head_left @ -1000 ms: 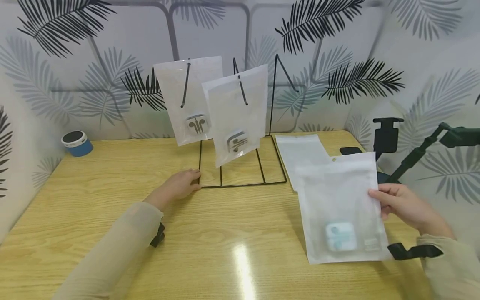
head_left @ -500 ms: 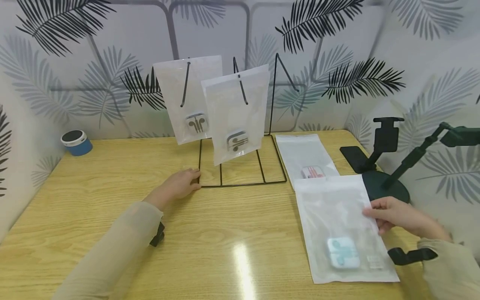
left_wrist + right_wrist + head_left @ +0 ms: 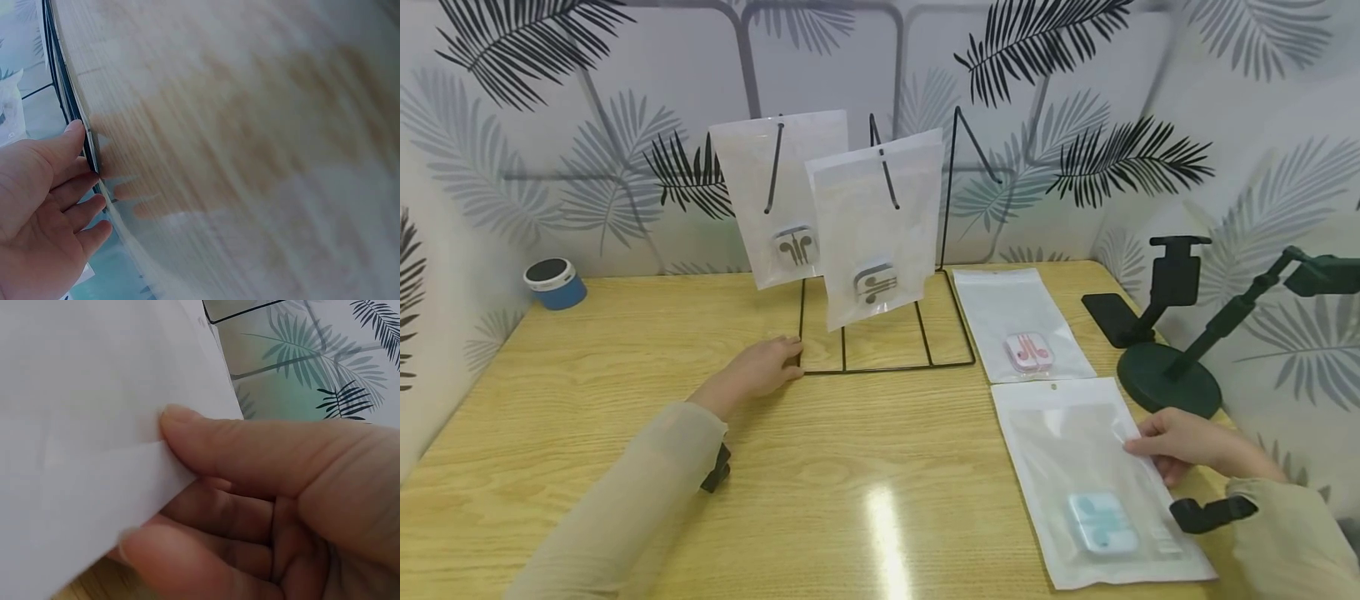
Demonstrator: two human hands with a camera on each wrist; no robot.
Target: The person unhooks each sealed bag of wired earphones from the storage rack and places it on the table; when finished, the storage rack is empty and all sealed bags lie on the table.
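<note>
The right hand (image 3: 1183, 442) pinches the pale-blue earphone pouch (image 3: 1086, 471) by its edge on the desk (image 3: 850, 467), front-right of the wire rack (image 3: 887, 369), whose corner the left hand (image 3: 756, 375) grips, seemingly a set-down step calling next for release.

The edge of a white bag (image 3: 94, 425) is pinched by the right hand (image 3: 281, 487), with the thumb laid across its face and the fingers curled at and below the edge. Much of the left side is filled by the bag's pale, blurred surface. Wood grain (image 3: 100, 581) is glimpsed at bottom left, and a leaf-printed wall (image 3: 375, 362) is seen at upper right.
</note>
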